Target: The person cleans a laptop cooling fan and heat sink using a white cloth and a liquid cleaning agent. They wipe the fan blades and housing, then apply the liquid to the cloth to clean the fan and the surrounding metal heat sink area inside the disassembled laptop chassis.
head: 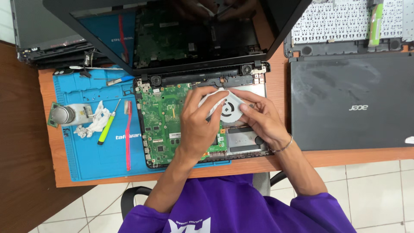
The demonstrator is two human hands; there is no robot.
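1. A round laptop cooling fan [228, 108] is being held just above the opened laptop base [148, 142], over the green motherboard [164, 116], likely so that it can be worked on clear of the board.
2. The fan is being steadied by the right hand [263, 121], its fingers [250, 96] closed around the fan's right edge and top.
3. A white cloth or tissue [211, 97] is being pressed onto the fan's left side by the left hand [198, 125], fingers pinched shut on it; the fan is thus lying between both sets of fingers, touching each.
4. The laptop's lid [181, 30] is being kept tilted open behind the hands.
5. On the blue work mat [86, 159] to the left, a pink toothbrush [127, 133], a yellow-green screwdriver [108, 125] and a crumpled tissue [92, 121] are lying near at hand.
6. A closed black laptop [349, 103] is resting on the table [345, 156] to the right, well apart from the work.
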